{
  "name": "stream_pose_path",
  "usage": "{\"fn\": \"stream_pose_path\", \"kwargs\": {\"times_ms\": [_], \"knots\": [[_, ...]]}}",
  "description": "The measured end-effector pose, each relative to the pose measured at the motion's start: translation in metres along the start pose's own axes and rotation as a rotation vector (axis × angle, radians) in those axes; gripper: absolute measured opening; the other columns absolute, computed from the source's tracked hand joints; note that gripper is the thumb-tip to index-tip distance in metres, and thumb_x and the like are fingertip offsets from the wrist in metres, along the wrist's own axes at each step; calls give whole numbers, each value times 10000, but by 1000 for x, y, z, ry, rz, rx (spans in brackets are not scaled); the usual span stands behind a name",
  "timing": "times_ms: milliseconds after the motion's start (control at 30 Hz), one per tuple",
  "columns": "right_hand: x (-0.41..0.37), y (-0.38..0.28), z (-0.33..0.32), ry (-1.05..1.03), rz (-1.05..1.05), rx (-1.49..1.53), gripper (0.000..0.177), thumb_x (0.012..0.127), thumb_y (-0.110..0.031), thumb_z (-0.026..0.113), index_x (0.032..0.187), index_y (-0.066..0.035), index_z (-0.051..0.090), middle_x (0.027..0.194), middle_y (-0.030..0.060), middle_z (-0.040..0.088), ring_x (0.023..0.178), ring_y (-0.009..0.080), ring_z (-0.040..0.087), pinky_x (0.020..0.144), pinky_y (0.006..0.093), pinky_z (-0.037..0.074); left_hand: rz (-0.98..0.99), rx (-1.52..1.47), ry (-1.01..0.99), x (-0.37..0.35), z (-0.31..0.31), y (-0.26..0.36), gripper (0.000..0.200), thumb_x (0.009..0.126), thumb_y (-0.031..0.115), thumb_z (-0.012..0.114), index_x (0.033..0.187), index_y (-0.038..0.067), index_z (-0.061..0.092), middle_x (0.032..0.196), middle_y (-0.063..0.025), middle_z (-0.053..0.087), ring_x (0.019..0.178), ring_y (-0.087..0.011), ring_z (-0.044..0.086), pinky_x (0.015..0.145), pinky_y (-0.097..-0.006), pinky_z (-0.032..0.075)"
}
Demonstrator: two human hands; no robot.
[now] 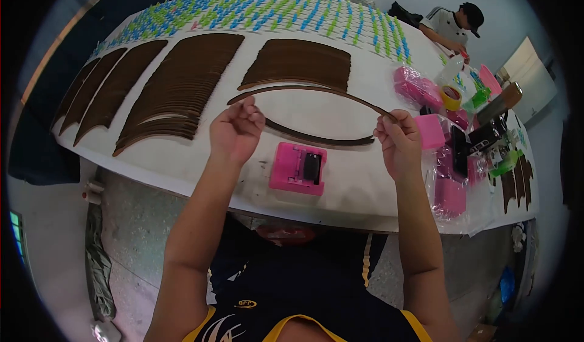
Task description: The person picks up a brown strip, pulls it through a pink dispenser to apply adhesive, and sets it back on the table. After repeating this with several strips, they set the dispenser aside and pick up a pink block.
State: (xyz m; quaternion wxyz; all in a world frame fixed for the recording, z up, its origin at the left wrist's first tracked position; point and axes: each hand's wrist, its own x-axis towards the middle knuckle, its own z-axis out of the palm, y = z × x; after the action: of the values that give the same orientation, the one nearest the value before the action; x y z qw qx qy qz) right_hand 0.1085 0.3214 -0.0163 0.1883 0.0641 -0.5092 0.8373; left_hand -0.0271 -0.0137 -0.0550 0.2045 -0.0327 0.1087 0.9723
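Note:
A thin, dark brown curved strip bows upward between my two hands, above the white table. My left hand is closed, its fingertips pinching the strip near the left end. At the other end, my right hand grips the strip between thumb and fingers. Below it, a darker curved strip or thin bundle lies on the table, its right tip beside my right fingertips. A small pink block-shaped device with a black part sits nearer to me, between my forearms.
Brown strips lie in rows at left and behind my hands. Many blue and green small pieces stand along the back. At right are pink packages, a tape roll and a phone. A person works at the far right.

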Motion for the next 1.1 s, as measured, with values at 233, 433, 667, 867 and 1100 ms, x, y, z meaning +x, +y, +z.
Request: {"fn": "stream_pose_path", "kwargs": {"times_ms": [233, 433, 667, 867, 1100], "knots": [[44, 19, 4, 0, 84, -455, 83, 1000, -40, 694, 1078, -27, 668, 986, 43, 719, 878, 112, 659, 824, 282, 543, 8, 276, 234, 47, 12, -37, 184, 1003, -50, 469, 1149, -2, 569, 1107, -158, 705, 918, -214, 695, 855, -370, 615], [77, 39, -3, -58, 213, -695, 87, 993, -106, 705, 1061, -66, 669, 970, -2, 690, 885, 85, 630, 817, 268, 521, -96, 481, 254, 82, 8, -49, 145, 984, -44, 481, 1080, 14, 572, 1046, -116, 673, 915, -210, 682, 828, -363, 616], [107, 65, -24, -58, 297, -836, 102, 981, -123, 734, 1043, -66, 678, 915, -21, 652, 842, 78, 583, 759, 250, 476, -217, 1146, -24, 89, 11, -60, 88, 984, 55, 594, 1017, 9, 662, 1028, -114, 691, 974, -250, 691, 874, -388, 591], [130, 98, -60, -104, 289, -1165, 274, 913, -180, 800, 1107, -18, 693, 933, 41, 672, 841, 141, 634, 729, 319, 533, 429, 2539, -360, 56, 12, -61, 239, 839, 91, 619, 1037, -2, 716, 1085, -216, 688, 1063, -402, 648, 941, -532, 531], [103, 90, -38, 23, 50, -1576, 403, 837, -257, 827, 1174, -72, 702, 1213, 180, 649, 1119, 370, 628, 961, 478, 541, 564, 2621, -272, 59, 2, -50, 250, 862, 102, 612, 1077, 4, 693, 1153, -206, 661, 1124, -391, 609, 988, -516, 492]]}}
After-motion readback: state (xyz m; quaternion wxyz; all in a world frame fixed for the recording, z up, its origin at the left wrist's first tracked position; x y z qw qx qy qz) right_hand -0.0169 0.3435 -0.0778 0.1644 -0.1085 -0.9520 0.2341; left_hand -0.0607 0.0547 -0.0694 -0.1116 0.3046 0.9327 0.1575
